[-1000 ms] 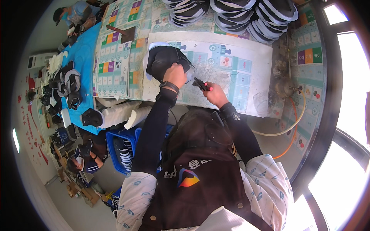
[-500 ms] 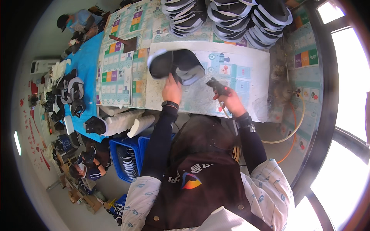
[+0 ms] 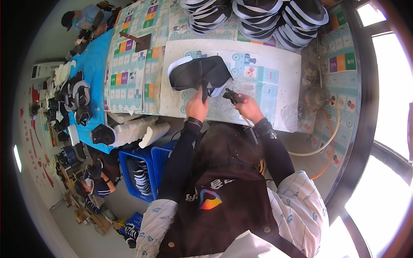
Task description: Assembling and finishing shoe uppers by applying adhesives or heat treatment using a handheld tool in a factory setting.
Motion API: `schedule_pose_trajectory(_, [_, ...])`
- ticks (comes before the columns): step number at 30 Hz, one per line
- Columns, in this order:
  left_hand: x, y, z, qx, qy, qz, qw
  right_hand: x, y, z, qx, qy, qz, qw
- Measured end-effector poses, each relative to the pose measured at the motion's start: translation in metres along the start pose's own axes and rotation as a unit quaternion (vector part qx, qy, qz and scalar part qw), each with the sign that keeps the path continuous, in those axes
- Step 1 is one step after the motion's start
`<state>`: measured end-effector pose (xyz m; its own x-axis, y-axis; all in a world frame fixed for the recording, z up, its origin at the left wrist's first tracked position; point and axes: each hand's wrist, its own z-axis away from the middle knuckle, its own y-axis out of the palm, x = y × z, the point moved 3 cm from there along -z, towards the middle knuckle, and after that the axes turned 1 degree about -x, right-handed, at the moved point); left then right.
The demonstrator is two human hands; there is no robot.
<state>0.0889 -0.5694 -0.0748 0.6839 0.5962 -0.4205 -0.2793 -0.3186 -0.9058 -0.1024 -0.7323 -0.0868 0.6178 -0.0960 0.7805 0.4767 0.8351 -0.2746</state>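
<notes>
My left hand (image 3: 197, 107) is closed on the near edge of a black shoe upper (image 3: 208, 71) with a pale grey rim, held over the white board (image 3: 279, 94) on the table. Just to its right, my right hand (image 3: 250, 110) grips a small dark spray gun (image 3: 232, 96) with red knobs. The gun's front end points left, close to the upper's near right corner, with a small gap between them. A thin hose runs down from the gun past my right wrist. Whether any spray comes out cannot be made out.
Stacked shoe uppers (image 3: 258, 19) line the table's far edge. A brown tool with a flat plate (image 3: 142, 43) lies at the far left. Blue crates (image 3: 137, 172) stand below the table; hoses (image 3: 337, 129) loop at the right. Other people work at the left.
The upper has turned and flattened out in my left hand, showing more of its black face. My right hand has brought the spray gun left, nearer to it.
</notes>
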Motion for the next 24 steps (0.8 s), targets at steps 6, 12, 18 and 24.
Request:
schedule_pose_trajectory(6, [-0.004, -0.001, -0.005, 0.021, 0.001, -0.009, 1.000, -0.012, -0.003, -0.009, -0.084, -0.027, -0.005, 0.996])
schedule_pose_trajectory(12, [-0.002, -0.001, -0.006, 0.016, 0.007, -0.003, 1.000, -0.005, 0.004, 0.000, 0.071, 0.028, -0.104, 0.992])
schedule_pose_trajectory(18, [0.002, -0.002, -0.002, 0.007, 0.004, -0.001, 1.000, 0.005, 0.003, 0.004, 0.035, 0.015, -0.089, 0.995])
schedule_pose_trajectory(24, [-0.013, 0.000, -0.009, 0.018, 0.004, 0.000, 1.000, -0.027, 0.006, -0.017, -0.089, -0.032, -0.027, 0.995])
